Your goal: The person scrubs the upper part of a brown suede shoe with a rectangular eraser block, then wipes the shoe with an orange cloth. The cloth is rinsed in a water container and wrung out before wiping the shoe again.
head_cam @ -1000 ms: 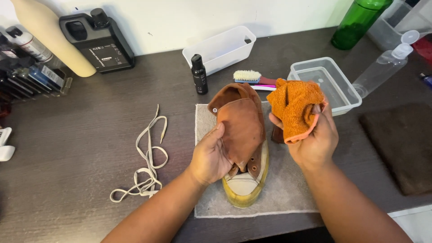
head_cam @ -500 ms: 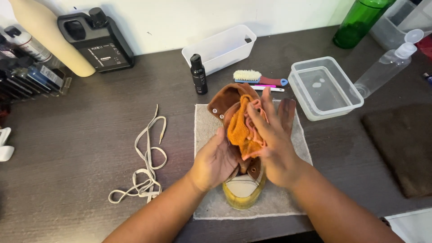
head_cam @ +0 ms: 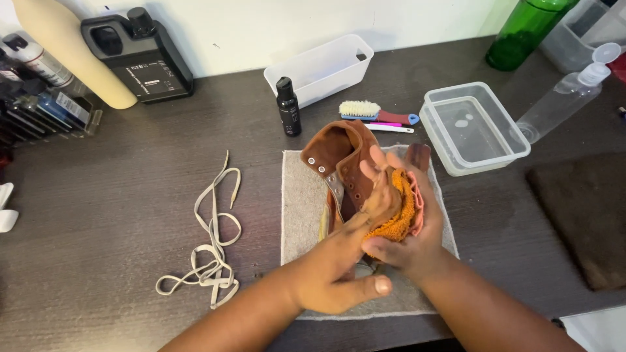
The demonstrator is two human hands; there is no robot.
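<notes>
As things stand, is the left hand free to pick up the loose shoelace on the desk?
Probably not at once: the left hand is pressed against the brown boot. The shoelace lies uncovered to its left.

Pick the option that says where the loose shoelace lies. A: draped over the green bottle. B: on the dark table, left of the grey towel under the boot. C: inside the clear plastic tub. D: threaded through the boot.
B: the shoelace lies in loops on the bare table, left of the grey towel that the brown boot rests on.
</notes>
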